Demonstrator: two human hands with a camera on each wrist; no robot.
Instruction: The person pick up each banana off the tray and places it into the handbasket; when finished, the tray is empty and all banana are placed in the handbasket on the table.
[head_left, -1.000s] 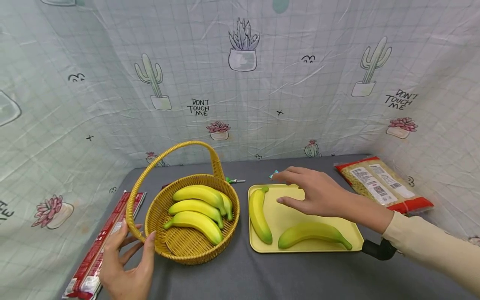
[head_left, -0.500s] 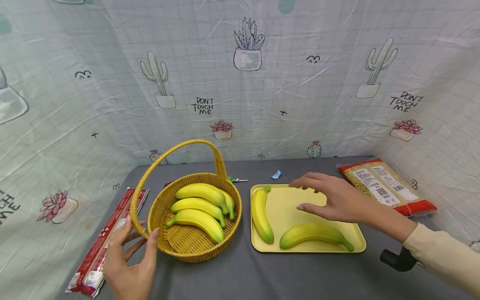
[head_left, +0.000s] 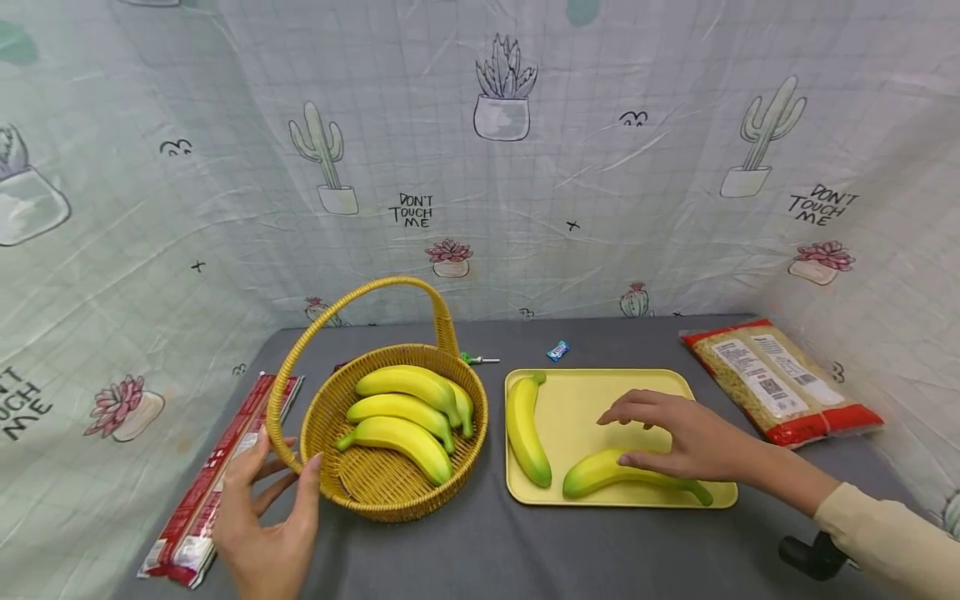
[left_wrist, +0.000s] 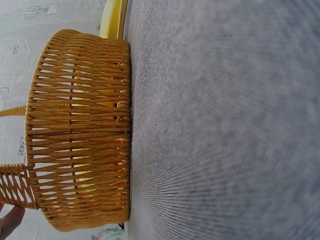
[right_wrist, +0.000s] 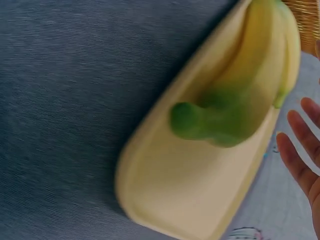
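With my left hand [head_left: 264, 533] I am pinching the handle [head_left: 446, 329] of the wicker basket [head_left: 384, 510] near its foot, at lower left. My right hand [head_left: 688, 433] is hovering over the lower right of the yellow tray [head_left: 585, 408], fingers parted and gripping nothing. Its thumb is overlapping the near banana [head_left: 592, 475]; whether it is touching, I cannot tell.

Four bananas [head_left: 397, 442] are lying in the basket and two on the tray, so I am judging this to be a transfer, with picking up the near one as the step in hand. The next move is probably calling for fingers behind it, thumb in front, closing around its middle.

That banana is lying along the tray's lower rim, leaving little room on the thumb's side; behind it the middle and upper right are standing bare. The second banana [head_left: 527, 433] is hugging the left rim. Towards the basket, the right-hand wall is lying open below the handle's back leg, and bare weave is showing at its lower left.
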